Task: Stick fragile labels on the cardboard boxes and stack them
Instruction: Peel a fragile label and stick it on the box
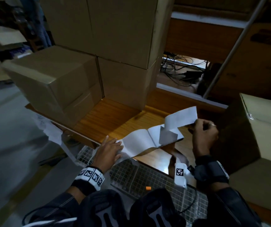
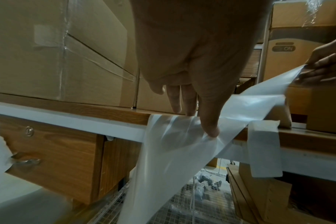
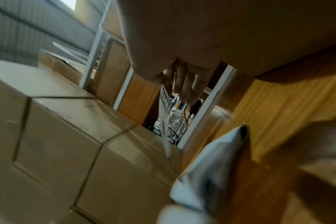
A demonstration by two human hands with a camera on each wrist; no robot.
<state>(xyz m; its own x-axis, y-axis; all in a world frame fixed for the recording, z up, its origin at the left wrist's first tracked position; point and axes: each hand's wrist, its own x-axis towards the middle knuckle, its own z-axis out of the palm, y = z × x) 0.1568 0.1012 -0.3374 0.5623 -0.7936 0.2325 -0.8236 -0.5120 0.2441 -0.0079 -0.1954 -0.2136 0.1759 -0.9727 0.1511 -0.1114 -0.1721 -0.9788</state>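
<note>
Peeling a label from its backing strip at the counter edge. The left hand presses the label strip against the near edge of the counter, thumb and fingers pinching the hanging liner in the left-wrist view; the right hand pinches the lifted end of the white label, raised above and to the right of the strip. Done well, in judgement, the peel runs low and slow along the strip while the left hand keeps the liner taut, so that the label neither curls onto itself nor tears; only a corner should be touched, to spare the adhesive. The label hangs between the two hands, its free end at the right fingertips, its folded lower part over the strip on the counter. The stacked cardboard boxes stand at the far side of the counter, well apart from both hands; another cardboard box stands just right of the right hand. No printing is legible on the label
</note>
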